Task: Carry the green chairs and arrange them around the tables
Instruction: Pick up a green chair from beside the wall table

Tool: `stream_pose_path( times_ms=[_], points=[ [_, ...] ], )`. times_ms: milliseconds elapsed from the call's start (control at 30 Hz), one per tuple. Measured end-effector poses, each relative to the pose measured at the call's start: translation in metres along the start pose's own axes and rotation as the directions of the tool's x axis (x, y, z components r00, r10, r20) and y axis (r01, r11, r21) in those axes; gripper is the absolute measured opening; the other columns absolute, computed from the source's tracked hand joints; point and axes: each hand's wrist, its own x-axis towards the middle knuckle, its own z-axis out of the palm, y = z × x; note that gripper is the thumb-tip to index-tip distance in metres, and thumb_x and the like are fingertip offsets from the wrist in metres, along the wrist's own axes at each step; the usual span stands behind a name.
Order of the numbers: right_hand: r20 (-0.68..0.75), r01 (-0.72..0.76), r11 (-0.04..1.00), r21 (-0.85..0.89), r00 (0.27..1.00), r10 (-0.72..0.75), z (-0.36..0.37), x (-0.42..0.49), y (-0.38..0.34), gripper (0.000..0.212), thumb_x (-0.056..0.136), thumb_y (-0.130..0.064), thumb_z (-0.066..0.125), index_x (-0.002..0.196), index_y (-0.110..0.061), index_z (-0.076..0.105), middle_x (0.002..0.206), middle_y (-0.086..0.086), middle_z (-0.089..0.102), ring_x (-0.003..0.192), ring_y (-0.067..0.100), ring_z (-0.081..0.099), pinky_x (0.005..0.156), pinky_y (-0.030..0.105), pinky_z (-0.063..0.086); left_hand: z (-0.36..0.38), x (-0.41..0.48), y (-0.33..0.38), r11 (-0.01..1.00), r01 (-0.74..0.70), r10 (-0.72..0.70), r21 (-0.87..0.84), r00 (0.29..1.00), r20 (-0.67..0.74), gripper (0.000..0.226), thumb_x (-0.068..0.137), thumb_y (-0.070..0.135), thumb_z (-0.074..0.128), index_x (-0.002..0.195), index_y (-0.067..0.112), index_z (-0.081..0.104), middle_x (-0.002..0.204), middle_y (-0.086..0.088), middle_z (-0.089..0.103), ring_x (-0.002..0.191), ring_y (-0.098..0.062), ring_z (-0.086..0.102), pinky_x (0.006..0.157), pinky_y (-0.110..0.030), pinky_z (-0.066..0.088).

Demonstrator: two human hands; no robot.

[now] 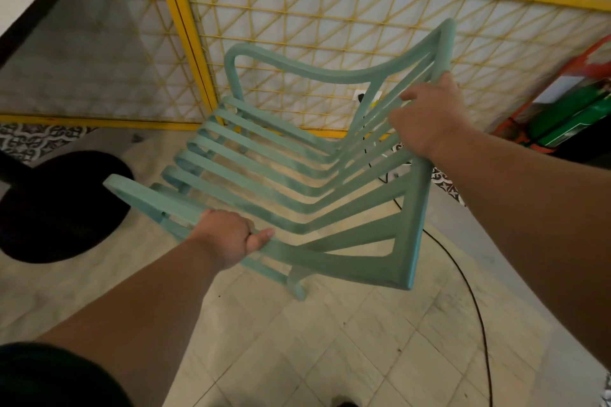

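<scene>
Left hand [228,238] at seven o'clock, fingers wrapped round the near armrest; right hand [429,119] at two o'clock, fingers curled on the backrest slats. Green chair [297,182] held tilted off the tiled floor [330,340], probably for carrying. Beyond, yellow lattice screen [330,26]; no containers

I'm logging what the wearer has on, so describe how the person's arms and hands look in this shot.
Both forearms are bare with no sleeves reaching them. The left hand and right hand wear no gloves, rings, watch or bands that show. A dark garment shows at the lower left corner.
</scene>
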Motion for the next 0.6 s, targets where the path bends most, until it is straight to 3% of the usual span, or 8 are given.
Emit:
stream_pose_path(
  times_ms=[67,133,167,233,267,333,467,600],
  points=[
    [-0.054,0.032,0.999,-0.009,0.998,-0.033,-0.008,-0.012,-0.006,0.022,0.089,-0.028,0.051,0.094,-0.018,0.070,0.122,0.013,0.051,0.118,0.031,0.045,0.098,0.035,0.047,0.000,0.001,-0.001,1.000,0.021,-0.022,0.010,0.998,0.054,0.100,0.073,0.085,-0.011,0.093,0.029,0.070,0.078,0.003,0.063,0.082,-0.021,0.054,0.089,-0.042,0.036],
    [-0.018,0.129,0.985,-0.115,0.991,-0.132,-0.018,-0.039,-0.014,0.036,0.089,-0.033,0.037,0.068,-0.013,0.058,0.087,0.012,0.054,0.091,0.032,0.053,0.083,0.034,0.051,-0.002,0.001,-0.002,0.999,0.033,-0.033,-0.011,0.997,0.063,0.091,0.082,0.081,-0.004,0.093,0.028,0.070,0.081,0.002,0.064,0.085,-0.022,0.055,0.094,-0.043,0.037],
    [0.125,0.198,0.941,-0.274,0.978,-0.170,-0.020,-0.056,-0.020,0.050,0.088,-0.045,0.026,0.070,-0.012,0.060,0.085,0.012,0.057,0.093,0.034,0.058,0.092,0.040,0.049,-0.002,0.001,-0.002,0.999,0.030,-0.029,-0.022,0.998,0.059,0.090,0.083,0.080,-0.004,0.089,0.028,0.069,0.079,0.003,0.064,0.084,-0.021,0.055,0.093,-0.043,0.036],
    [0.485,0.391,0.759,-0.520,0.867,-0.114,-0.017,-0.093,-0.033,0.085,0.084,-0.076,0.011,0.100,-0.023,0.075,0.120,0.009,0.067,0.137,0.036,0.044,0.120,0.065,0.017,0.002,-0.001,0.001,1.000,0.002,-0.001,-0.030,1.000,0.027,0.094,0.076,0.083,-0.009,0.081,0.027,0.065,0.074,0.003,0.061,0.080,-0.019,0.055,0.088,-0.041,0.033],
    [0.612,0.475,0.692,-0.544,0.788,-0.061,-0.014,-0.114,-0.039,0.094,0.079,-0.089,0.012,0.115,-0.028,0.074,0.137,0.003,0.063,0.149,0.032,0.030,0.119,0.070,0.001,0.004,-0.003,0.000,1.000,-0.002,0.002,-0.024,1.000,0.011,0.096,0.071,0.084,-0.012,0.078,0.026,0.064,0.073,0.004,0.059,0.079,-0.019,0.054,0.085,-0.041,0.032],
    [0.747,0.618,0.583,-0.527,0.664,-0.029,-0.012,-0.146,-0.052,0.100,0.072,-0.099,0.018,0.124,-0.031,0.069,0.134,-0.005,0.065,0.148,0.027,0.036,0.117,0.072,-0.011,0.002,-0.002,-0.001,1.000,0.001,-0.001,-0.001,1.000,-0.006,0.098,0.065,0.084,-0.014,0.076,0.026,0.063,0.070,0.004,0.056,0.078,-0.021,0.051,0.082,-0.040,0.031],
    [0.729,0.636,0.557,-0.533,0.680,-0.080,-0.009,-0.150,-0.059,0.057,0.084,-0.079,0.050,0.097,-0.026,0.065,0.088,-0.013,0.058,0.113,0.023,0.061,0.119,0.064,0.012,-0.002,0.003,0.000,1.000,0.000,-0.001,0.025,1.000,0.009,0.102,0.059,0.085,-0.019,0.079,0.027,0.063,0.073,0.003,0.058,0.076,-0.019,0.051,0.082,-0.040,0.031],
    [0.692,0.636,0.556,-0.536,0.707,-0.142,-0.001,-0.146,-0.054,0.040,0.084,-0.061,0.055,0.078,-0.021,0.058,0.078,-0.009,0.058,0.070,0.015,0.047,0.110,0.057,0.028,0.003,0.004,0.001,0.998,0.024,-0.024,0.058,1.000,0.004,0.105,0.058,0.085,-0.023,0.081,0.029,0.063,0.076,0.004,0.059,0.079,-0.020,0.052,0.082,-0.041,0.032]
  ],
)
